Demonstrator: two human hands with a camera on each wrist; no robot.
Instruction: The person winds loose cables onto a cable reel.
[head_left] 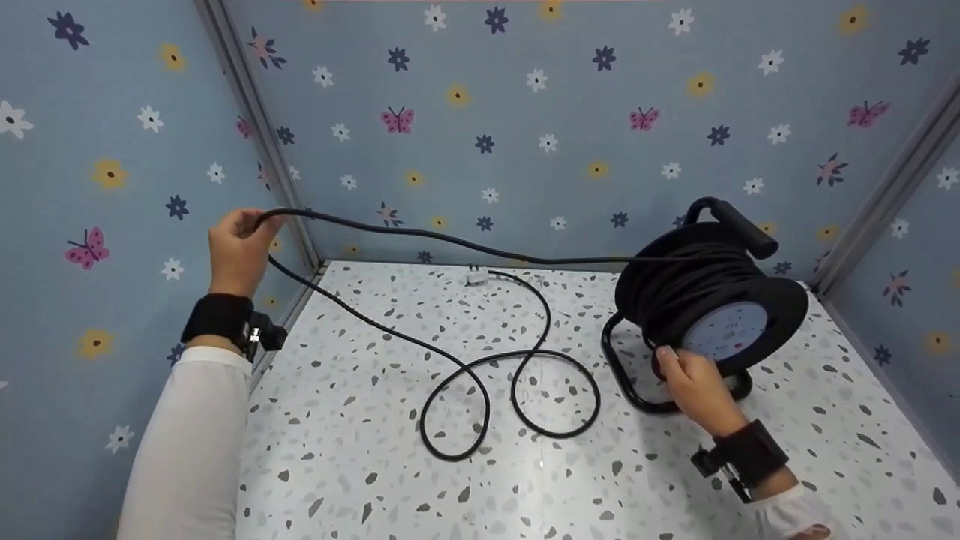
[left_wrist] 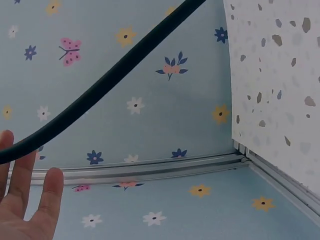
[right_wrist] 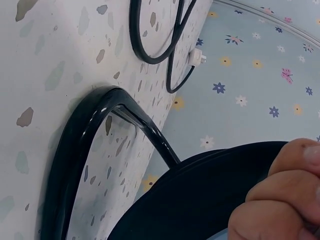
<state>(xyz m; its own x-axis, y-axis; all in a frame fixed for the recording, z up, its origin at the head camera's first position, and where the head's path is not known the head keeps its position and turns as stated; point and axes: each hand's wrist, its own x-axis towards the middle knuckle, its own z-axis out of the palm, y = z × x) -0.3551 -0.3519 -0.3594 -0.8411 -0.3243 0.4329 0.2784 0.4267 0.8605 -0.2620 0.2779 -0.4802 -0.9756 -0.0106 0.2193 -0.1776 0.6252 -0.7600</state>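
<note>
left arm stretched forward, left hand held raised, fingers only slightly bent, right arm angled in from lower right, right hand held lower, its fingers tightly curled, fingertips tucked in

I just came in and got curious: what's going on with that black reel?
A person is handling a black cable and the reel it is partly wound on. Their left hand holds the cable up, and their right hand grips part of the reel's side. The cable stretches from the left hand to the reel; the rest loops over the speckled surface to a white plug near the back wall.
</note>
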